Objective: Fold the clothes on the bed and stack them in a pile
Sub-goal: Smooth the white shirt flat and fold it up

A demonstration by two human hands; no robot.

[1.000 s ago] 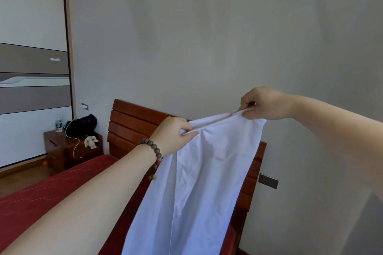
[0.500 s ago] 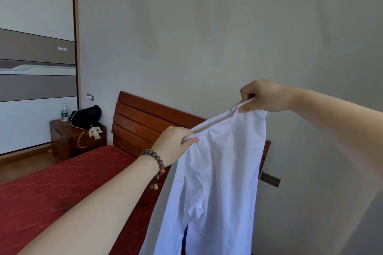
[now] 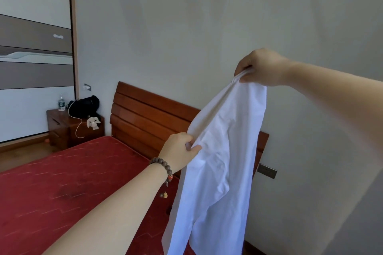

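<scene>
head cam | faces forward over bed [image 3: 62,192] toward wall [image 3: 207,27] | hands close

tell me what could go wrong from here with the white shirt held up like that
1. The white shirt hangs bunched and twisted between the two hands, so laying it down as it is would likely fold creases in.
2. The right hand pinches only a thin edge of cloth; that grip could slip and drop the top.
3. The left hand holds much lower, so the shirt hangs lopsided and may land crooked on the red bed.
</scene>
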